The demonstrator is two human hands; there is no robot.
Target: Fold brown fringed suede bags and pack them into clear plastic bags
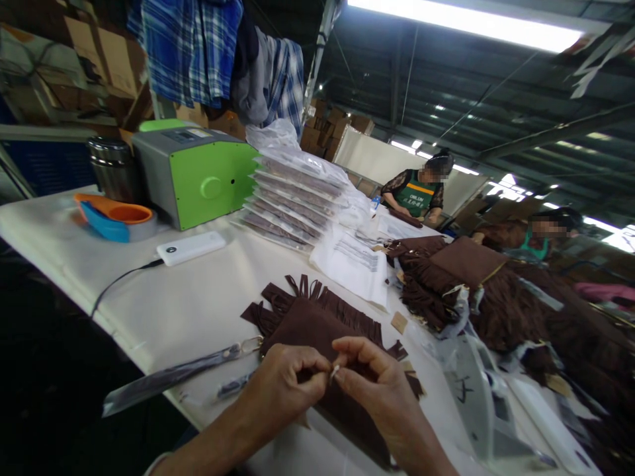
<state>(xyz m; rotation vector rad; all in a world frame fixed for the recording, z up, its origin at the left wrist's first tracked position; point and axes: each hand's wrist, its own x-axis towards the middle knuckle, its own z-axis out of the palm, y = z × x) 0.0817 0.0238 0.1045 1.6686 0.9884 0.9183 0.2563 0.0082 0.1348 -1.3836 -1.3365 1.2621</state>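
A dark brown fringed bag [307, 324] lies on the white table in front of me, its strips of fringe spread toward the far side. Over it, my left hand [292, 377] is closed in a pinch, its fingertips nearly touching those of the other hand. My right hand [372, 377] pinches a small white piece [335, 371] that looks like a bit of cord. What the left fingertips hold is hidden. A plastic-wrapped strap [183, 377] with a metal clasp [252, 344] extends left from the bag over the table's near edge.
Plastic-wrapped packages [297, 198] are stacked beside a green-grey machine [213, 185]. A white power bank [191, 248], tape dispenser [116, 218] and steel flask [114, 168] stand left. Brown fringed bags [461, 277] pile up right, near a clear plastic stand [471, 396]. Two people work beyond.
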